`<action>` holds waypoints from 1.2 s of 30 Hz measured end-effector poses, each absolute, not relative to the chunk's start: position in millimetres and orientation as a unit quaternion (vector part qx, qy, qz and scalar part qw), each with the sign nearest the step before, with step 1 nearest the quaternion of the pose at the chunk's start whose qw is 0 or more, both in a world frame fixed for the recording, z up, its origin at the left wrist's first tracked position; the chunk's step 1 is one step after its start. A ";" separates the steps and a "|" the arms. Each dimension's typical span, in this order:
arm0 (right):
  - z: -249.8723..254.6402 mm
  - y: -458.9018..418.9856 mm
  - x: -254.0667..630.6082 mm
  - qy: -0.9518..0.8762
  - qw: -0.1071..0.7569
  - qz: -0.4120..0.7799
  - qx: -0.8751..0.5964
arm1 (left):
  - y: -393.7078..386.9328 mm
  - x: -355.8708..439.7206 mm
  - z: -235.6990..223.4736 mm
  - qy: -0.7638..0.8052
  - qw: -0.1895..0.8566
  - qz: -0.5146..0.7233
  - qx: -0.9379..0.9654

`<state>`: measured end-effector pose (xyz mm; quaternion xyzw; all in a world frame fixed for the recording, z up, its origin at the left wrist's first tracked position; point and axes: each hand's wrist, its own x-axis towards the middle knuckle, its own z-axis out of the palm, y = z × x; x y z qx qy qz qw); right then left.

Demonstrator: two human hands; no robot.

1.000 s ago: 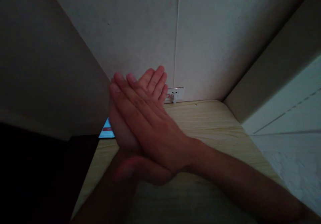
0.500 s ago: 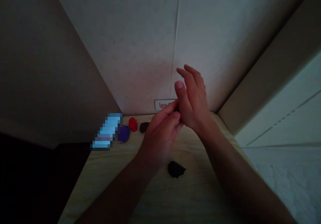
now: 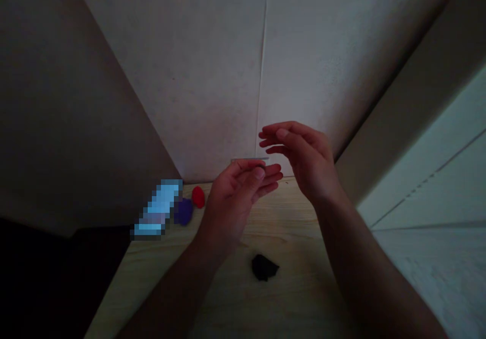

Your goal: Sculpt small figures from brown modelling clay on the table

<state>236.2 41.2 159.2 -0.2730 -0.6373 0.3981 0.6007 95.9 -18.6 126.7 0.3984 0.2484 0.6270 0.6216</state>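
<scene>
My left hand is raised over the wooden tabletop, palm turned up, with its thumb pressed toward the fingers. A small dark piece shows at the thumb tip; its kind is hard to make out in the dim light. My right hand hovers just to the right and above, apart from the left, fingers loosely curved and nothing in them. Below the hands lies a black, clay-like lump. Left of my left hand are a red lump and a purple lump.
A blurred-out light blue rectangle lies at the table's left edge. The wooden table meets a pale wall at the back. A light panel stands on the right.
My hands have come apart: the right has lifted off the left and turned, its fingers now pointing left. The left hand's fingers have spread, and the brown lump is now hidden from view.
</scene>
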 end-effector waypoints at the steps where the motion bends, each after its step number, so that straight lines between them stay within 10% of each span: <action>1: 160.5 39.5 237.8 -0.645 0.589 0.407 -0.267 | -17.4 93.7 126.6 0.244 0.628 0.625 0.394; 11: 111.9 -2.8 253.2 -0.747 0.447 0.427 -0.246 | -34.4 70.3 93.4 0.324 0.609 0.579 0.434; 36: 34.4 -60.7 263.9 -0.764 0.444 0.378 -0.277 | -107.8 92.3 30.9 0.363 0.691 0.571 0.255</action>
